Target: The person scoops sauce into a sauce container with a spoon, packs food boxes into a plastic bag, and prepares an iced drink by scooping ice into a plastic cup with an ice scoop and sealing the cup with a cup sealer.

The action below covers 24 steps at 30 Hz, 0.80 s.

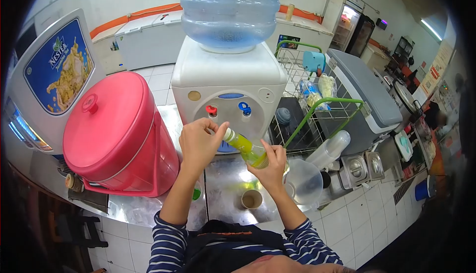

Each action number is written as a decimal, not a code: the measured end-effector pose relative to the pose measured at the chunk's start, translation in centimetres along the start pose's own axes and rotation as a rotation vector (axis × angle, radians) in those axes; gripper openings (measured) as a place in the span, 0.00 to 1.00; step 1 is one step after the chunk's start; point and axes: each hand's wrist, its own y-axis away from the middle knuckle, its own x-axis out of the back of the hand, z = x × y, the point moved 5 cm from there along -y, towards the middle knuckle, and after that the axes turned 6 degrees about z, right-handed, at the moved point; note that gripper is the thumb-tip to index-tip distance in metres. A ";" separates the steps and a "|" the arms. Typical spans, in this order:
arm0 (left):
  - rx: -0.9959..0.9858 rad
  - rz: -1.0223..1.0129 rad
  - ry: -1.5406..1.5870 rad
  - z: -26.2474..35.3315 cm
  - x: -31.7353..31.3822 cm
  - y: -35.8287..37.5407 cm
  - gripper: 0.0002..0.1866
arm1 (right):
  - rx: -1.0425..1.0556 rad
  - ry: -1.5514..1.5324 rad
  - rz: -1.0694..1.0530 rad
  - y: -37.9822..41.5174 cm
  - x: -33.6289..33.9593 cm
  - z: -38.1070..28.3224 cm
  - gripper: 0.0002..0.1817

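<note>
My right hand (pixel 270 166) grips a small clear bottle (pixel 246 148) of yellow-green liquid, tilted with its neck up and to the left. The fingertips of my left hand (pixel 199 141) pinch the white cap at the bottle's top. Both hands are held in front of a white water dispenser (pixel 230 82) with a red tap and a blue tap. Below them, a small brown paper cup (pixel 252 199) stands on the steel counter (pixel 223 174).
A large red insulated cooler (pixel 116 134) stands at left, beside a drink machine (pixel 52 75). A wire rack with green handles (pixel 312 94), a clear pitcher (pixel 303 180), stacked plastic cups (pixel 329 148) and small steel containers (pixel 364 164) sit at right.
</note>
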 end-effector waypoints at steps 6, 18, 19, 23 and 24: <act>-0.286 -0.468 0.570 0.2 -0.7 -0.3 0.12 | -0.059 -0.163 -0.044 -0.1 -0.5 0.7 0.37; -0.413 0.086 0.009 0.9 -2.0 0.4 0.09 | -0.090 -0.100 0.050 0.8 -1.1 0.4 0.36; -0.367 0.119 -0.027 0.8 -1.9 0.3 0.09 | -0.086 -0.090 0.053 0.8 -1.0 0.3 0.36; -0.447 0.116 0.017 0.6 -2.2 -0.9 0.10 | -0.103 -0.206 -0.016 0.6 -1.2 0.5 0.36; -0.590 0.083 0.030 0.9 -2.4 -0.8 0.11 | -0.102 -0.208 -0.014 0.6 -1.1 0.4 0.36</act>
